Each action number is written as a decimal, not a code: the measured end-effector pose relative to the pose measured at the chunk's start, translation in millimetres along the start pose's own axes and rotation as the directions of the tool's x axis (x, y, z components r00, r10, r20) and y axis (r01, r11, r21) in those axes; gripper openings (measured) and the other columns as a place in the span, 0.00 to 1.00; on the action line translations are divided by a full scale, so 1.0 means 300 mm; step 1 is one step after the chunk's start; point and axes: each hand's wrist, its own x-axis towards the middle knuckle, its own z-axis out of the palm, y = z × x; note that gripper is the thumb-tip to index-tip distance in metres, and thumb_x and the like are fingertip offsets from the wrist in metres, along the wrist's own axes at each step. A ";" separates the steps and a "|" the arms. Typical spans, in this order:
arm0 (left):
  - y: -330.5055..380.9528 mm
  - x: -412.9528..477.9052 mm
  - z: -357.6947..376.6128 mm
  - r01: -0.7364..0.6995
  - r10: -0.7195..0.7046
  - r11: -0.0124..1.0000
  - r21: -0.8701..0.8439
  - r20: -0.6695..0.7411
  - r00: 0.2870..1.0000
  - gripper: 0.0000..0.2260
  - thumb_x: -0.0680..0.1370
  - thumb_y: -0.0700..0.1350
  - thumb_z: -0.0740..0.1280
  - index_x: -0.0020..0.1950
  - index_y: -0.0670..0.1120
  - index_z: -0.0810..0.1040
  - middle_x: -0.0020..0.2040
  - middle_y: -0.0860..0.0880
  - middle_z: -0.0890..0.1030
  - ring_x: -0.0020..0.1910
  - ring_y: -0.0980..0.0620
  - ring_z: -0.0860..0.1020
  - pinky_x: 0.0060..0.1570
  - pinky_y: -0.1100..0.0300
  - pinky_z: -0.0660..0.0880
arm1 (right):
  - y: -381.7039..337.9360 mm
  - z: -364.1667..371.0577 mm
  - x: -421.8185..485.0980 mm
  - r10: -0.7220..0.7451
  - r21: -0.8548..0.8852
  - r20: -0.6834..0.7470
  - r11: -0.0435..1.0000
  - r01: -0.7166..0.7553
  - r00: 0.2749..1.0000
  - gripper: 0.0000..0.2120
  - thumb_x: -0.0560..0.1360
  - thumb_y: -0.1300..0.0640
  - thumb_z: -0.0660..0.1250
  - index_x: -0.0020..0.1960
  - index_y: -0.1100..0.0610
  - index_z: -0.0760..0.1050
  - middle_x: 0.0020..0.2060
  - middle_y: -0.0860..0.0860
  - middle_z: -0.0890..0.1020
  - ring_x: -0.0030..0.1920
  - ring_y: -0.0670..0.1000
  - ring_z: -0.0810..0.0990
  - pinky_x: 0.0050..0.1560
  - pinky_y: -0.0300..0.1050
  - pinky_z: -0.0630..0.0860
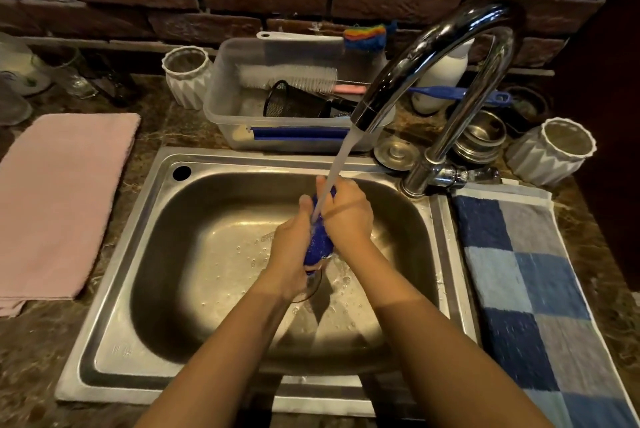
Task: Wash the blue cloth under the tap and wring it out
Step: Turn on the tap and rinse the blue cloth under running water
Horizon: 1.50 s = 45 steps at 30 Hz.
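Two hands at mid-task: left hand and right hand each curl their fingers round the blue cloth, which is bunched into a roll over the sink basin, directly in the stream from the tap. Washing appears under way — water running, cloth soaked — while the final wringing out is judged not yet done.
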 end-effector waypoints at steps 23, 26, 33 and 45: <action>0.021 0.013 0.018 -0.108 0.109 0.994 0.016 -0.044 0.993 0.11 0.80 0.52 0.59 0.44 0.51 0.78 0.40 0.46 0.79 0.39 0.51 0.78 0.37 0.59 0.74 | 0.004 -0.005 -0.164 -0.041 0.267 -0.018 0.963 0.045 0.999 0.14 0.76 0.41 0.58 0.45 0.51 0.71 0.39 0.49 0.79 0.41 0.50 0.79 0.41 0.47 0.77; 0.021 0.007 0.023 -0.151 0.163 0.981 0.122 -0.102 0.981 0.12 0.81 0.51 0.57 0.51 0.48 0.79 0.40 0.47 0.79 0.38 0.52 0.78 0.35 0.61 0.74 | -0.009 0.018 -0.105 0.123 0.288 -0.090 0.953 -0.093 0.988 0.13 0.79 0.46 0.54 0.47 0.51 0.74 0.40 0.50 0.81 0.43 0.53 0.80 0.43 0.48 0.77; -0.011 -0.010 0.002 -0.094 0.104 0.984 0.153 -0.057 0.993 0.11 0.81 0.53 0.57 0.48 0.49 0.76 0.39 0.49 0.78 0.35 0.54 0.75 0.30 0.66 0.71 | 0.059 0.080 0.009 0.285 0.479 0.103 0.826 -0.298 0.953 0.14 0.78 0.52 0.57 0.35 0.54 0.72 0.36 0.54 0.78 0.42 0.56 0.79 0.49 0.52 0.76; 0.069 0.071 -0.159 0.010 -0.007 0.998 0.059 -0.059 0.998 0.10 0.82 0.42 0.55 0.61 0.46 0.70 0.54 0.42 0.78 0.43 0.42 0.82 0.29 0.52 0.81 | 0.230 -0.098 0.002 -0.121 0.673 0.494 0.680 -0.290 0.861 0.19 0.75 0.63 0.64 0.64 0.48 0.71 0.57 0.55 0.78 0.54 0.54 0.80 0.54 0.48 0.79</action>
